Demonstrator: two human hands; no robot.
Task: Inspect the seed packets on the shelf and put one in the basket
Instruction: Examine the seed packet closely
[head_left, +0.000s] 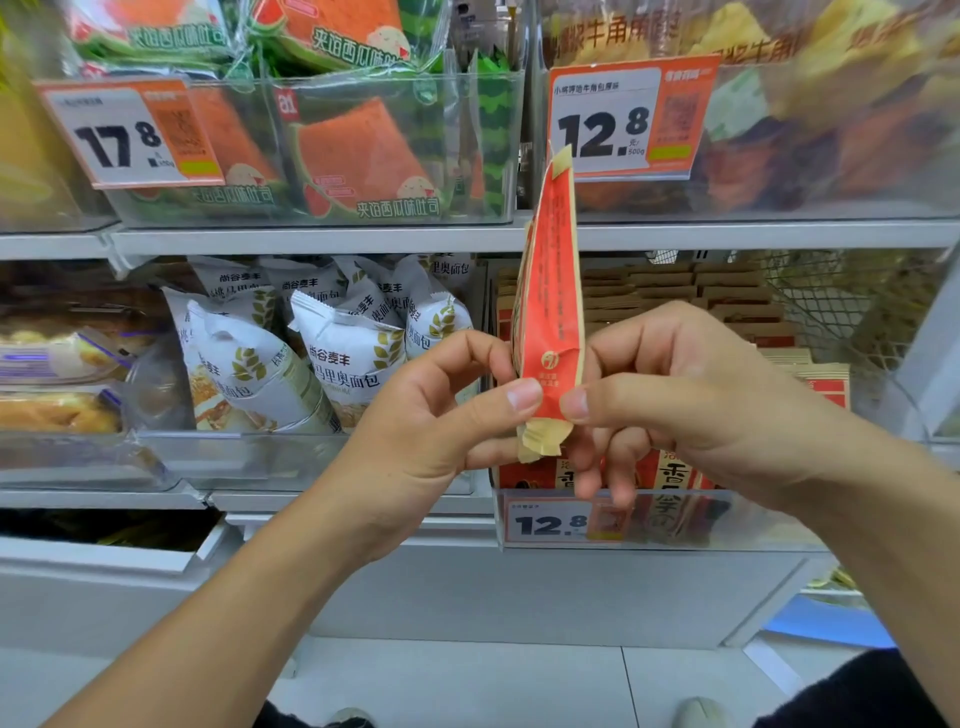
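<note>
While the red-and-tan seed packet (548, 312) stands upright at the centre of the frame, both hands pinch its lower end: the left hand (447, 415) with thumb and forefinger on the packet's left edge, the right hand (675, 410) with thumb and forefinger on its right edge, the other fingers curled loosely below. The packet is turned nearly edge-on to the camera, its crimped tan bottom seal poking out under the thumbs and its top seal reaching up in front of the 12.8 price tag (626, 122) in the upper right of the frame. It is clear of the shelf (311, 240) and held in the air before it.

Behind the hands, right of centre, a clear bin (675, 525) holds more packets of the same red-and-tan kind (737, 312), stacked in rows, with a second 12.8 label on its front. To the left sit white bread bags (332, 353), and above them watermelon-print toast packs (358, 156).

As a judgement, the inspection is underway: one packet has been taken out and is being looked over, probably turned to read its side or back. What is left is the whole second half, lowering the packet into the basket. No basket can be identified for certain; a wire mesh (841, 306) shows at the right edge, but whether that is the basket cannot be told.
</note>
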